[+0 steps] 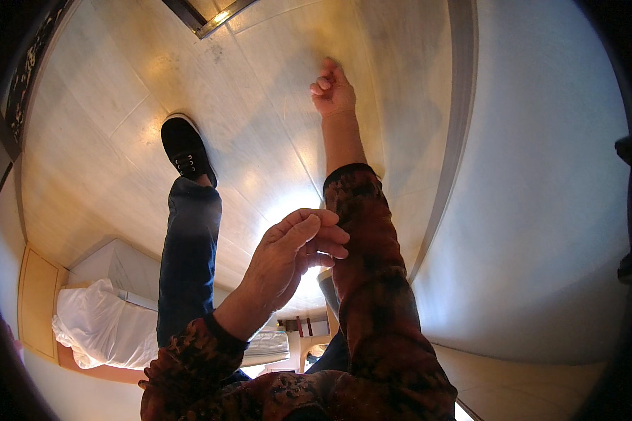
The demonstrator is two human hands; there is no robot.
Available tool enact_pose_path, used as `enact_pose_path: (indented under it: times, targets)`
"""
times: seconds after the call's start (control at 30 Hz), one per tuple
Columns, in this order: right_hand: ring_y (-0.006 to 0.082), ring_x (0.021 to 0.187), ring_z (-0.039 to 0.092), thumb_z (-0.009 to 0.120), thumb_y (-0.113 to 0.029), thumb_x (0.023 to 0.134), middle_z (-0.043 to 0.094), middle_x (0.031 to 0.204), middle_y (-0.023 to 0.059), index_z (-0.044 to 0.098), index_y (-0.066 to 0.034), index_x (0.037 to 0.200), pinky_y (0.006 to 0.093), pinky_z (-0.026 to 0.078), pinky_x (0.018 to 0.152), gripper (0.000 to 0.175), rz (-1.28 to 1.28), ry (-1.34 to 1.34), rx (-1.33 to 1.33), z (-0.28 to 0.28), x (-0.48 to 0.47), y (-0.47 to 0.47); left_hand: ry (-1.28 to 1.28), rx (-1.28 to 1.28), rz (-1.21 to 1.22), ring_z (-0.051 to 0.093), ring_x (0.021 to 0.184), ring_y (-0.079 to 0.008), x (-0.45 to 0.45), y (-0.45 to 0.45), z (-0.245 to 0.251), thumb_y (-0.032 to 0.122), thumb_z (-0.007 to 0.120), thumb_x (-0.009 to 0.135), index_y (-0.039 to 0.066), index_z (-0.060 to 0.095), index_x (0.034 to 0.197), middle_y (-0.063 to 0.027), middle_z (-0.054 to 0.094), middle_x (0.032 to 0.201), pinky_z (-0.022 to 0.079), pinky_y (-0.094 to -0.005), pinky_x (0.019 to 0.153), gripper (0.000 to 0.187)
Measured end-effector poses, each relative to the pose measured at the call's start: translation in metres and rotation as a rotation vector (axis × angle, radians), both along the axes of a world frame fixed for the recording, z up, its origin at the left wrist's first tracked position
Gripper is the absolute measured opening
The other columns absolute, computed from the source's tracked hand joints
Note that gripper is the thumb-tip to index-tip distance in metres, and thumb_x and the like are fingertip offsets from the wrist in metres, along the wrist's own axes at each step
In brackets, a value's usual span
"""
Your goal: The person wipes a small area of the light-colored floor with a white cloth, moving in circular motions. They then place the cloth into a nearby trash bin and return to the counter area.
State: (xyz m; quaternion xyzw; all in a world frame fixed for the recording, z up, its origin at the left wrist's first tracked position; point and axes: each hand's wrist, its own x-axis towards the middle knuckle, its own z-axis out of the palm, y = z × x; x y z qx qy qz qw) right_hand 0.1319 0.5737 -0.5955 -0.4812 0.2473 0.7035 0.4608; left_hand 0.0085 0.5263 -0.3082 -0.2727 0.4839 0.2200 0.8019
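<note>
My left hand point(289, 252) is in front of my body, its thumb resting against the bent index finger. The other fingers curl loosely beside the patterned right sleeve point(374, 247), and no object shows in that hand. Farther out, over the floor, my right hand point(334, 89) is stretched away from me at the end of a straight arm. Its fingers are partly folded and the foremost fingertips are blurred; whether something small is between them cannot be seen. A dark sleeve cuff point(350, 173) sits below the right wrist.
Pale wood-look flooring point(263, 94) spreads below. My black laced shoe point(184, 144) and jeans leg point(189, 258) are at left. A dark metal frame corner point(203, 31) juts in at the top. A white wall or panel point(532, 184) rises at right; crumpled white cloth point(105, 326) lies lower left.
</note>
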Motion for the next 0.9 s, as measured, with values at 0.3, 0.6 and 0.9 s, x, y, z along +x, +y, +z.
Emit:
enact_pose_path:
  times: [0.3, 0.6, 0.9]
  targets:
    - [0.0115, 0.044, 0.041, 0.045, -0.019, 0.084, 0.054, 0.061, 0.0043, 0.058, -0.0054, 0.083, 0.0251, 0.03, 0.04, 0.019, 0.419, -0.108, -0.124, 0.032, 0.045, -0.046, -0.007, 0.024, 0.0, 0.06, 0.077, -0.019, 0.001, 0.003, 0.002, 0.024, 0.046, 0.088, 0.003, 0.054, 0.099, -0.0112, 0.06, 0.087, 0.049, -0.0275, 0.066, 0.025]
    - [0.0139, 0.045, 0.048, 0.046, -0.019, 0.082, 0.057, 0.061, 0.0082, 0.058, -0.0028, 0.08, 0.0254, 0.035, 0.039, 0.02, 0.875, -0.367, -0.211, 0.013, 0.071, 0.0, 0.011, 0.038, -0.019, 0.061, 0.077, -0.0197, 0.0, 0.001, 0.002, 0.027, 0.048, 0.086, 0.003, 0.054, 0.099, -0.0119, 0.061, 0.086, 0.049, -0.0283, 0.066, 0.028]
    - [0.0144, 0.043, 0.048, 0.048, -0.02, 0.081, 0.058, 0.061, 0.0088, 0.058, -0.0012, 0.081, 0.0253, 0.035, 0.038, 0.021, 0.703, -0.296, -0.084, 0.022, 0.062, -0.001, 0.004, 0.051, -0.011, 0.061, 0.076, -0.0196, 0.001, 0.001, 0.002, 0.027, 0.047, 0.086, 0.003, 0.054, 0.098, -0.0121, 0.061, 0.087, 0.049, -0.0282, 0.066, 0.028]
